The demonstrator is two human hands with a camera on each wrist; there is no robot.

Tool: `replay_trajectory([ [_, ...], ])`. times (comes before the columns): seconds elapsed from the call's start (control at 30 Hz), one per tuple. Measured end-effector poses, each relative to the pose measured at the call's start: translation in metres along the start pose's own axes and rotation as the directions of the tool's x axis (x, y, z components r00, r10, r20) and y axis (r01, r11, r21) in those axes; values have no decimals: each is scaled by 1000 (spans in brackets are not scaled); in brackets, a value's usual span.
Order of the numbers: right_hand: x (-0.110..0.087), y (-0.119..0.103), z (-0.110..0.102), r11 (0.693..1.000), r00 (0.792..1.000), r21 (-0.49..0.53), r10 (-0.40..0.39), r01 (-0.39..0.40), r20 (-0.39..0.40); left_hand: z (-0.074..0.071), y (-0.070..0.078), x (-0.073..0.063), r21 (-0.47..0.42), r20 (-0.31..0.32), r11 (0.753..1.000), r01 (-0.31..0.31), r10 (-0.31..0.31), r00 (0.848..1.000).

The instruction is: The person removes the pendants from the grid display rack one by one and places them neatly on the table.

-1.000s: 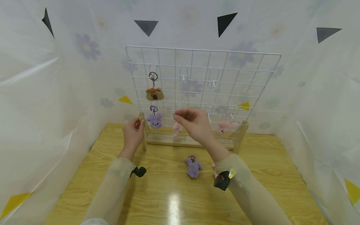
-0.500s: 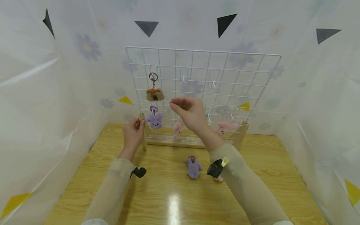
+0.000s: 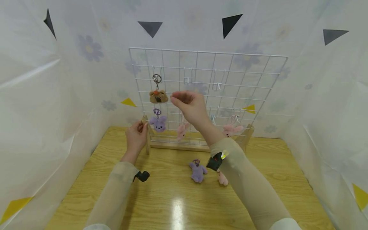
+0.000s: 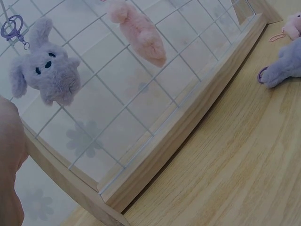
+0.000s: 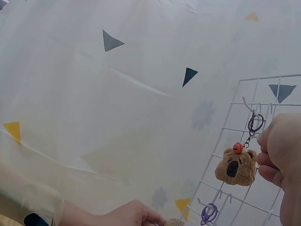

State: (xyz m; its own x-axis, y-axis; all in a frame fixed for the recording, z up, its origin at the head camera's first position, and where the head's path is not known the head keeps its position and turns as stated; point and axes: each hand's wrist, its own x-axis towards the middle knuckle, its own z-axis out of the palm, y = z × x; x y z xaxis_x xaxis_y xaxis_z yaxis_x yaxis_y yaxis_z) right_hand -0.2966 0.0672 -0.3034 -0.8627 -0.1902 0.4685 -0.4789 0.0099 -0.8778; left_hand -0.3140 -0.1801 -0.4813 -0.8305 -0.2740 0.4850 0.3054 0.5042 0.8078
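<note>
My left hand (image 3: pixel 136 137) holds the top of the left wooden post (image 3: pixel 148 143) of a white wire grid rack (image 3: pixel 208 51). My right hand (image 3: pixel 192 107) is raised before the grid with loosely bent fingers and nothing visible in them. Its fingertips come close to a brown bear-head keychain (image 3: pixel 158 96) with an orange bell (image 5: pixel 238 148), hanging from an upper hook by its ring. Whether they touch it is unclear. Below the bear hangs a purple plush keychain (image 3: pixel 158 124). A pink plush (image 3: pixel 181 132) hangs right of it, partly behind my right arm.
Another pink plush (image 3: pixel 231 130) hangs at the grid's lower right. Two upper hooks (image 3: pixel 188 80) carry nothing. On the wooden table (image 3: pixel 161 191) lie a purple plush keychain (image 3: pixel 197 172) and a pink one (image 3: pixel 222 179), partly hidden by my right forearm.
My right hand has risen and shifted left, from the pink plush on the lower row to beside the bear keychain. The left hand stays on the post.
</note>
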Motion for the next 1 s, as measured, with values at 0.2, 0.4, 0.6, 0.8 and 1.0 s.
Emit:
replay_trajectory([
  [0.2, 9, -2, 7, 998, 999, 42, 38, -37, -20, 0, 1, -1, 1, 4, 1000, 3, -3, 1000],
  [0.4, 16, -4, 12, 998, 997, 23, 65, -64, -38, 0, 0, -1, -1, 5, 1000, -3, 3, 1000],
  [0.6, 25, -5, 19, 996, 994, 10, 89, -88, -68, -2, 1, 0, 7, 2, 1000, -4, 4, 1000],
  [0.8, 33, -6, 28, 997, 993, 18, 83, -81, -84, -3, 2, 0, 3, 0, 1000, 0, 0, 1000],
  [1.0, 37, -6, 34, 998, 993, -22, 63, -65, -99, -3, 3, 0, -5, 20, 1000, 15, -15, 1000],
])
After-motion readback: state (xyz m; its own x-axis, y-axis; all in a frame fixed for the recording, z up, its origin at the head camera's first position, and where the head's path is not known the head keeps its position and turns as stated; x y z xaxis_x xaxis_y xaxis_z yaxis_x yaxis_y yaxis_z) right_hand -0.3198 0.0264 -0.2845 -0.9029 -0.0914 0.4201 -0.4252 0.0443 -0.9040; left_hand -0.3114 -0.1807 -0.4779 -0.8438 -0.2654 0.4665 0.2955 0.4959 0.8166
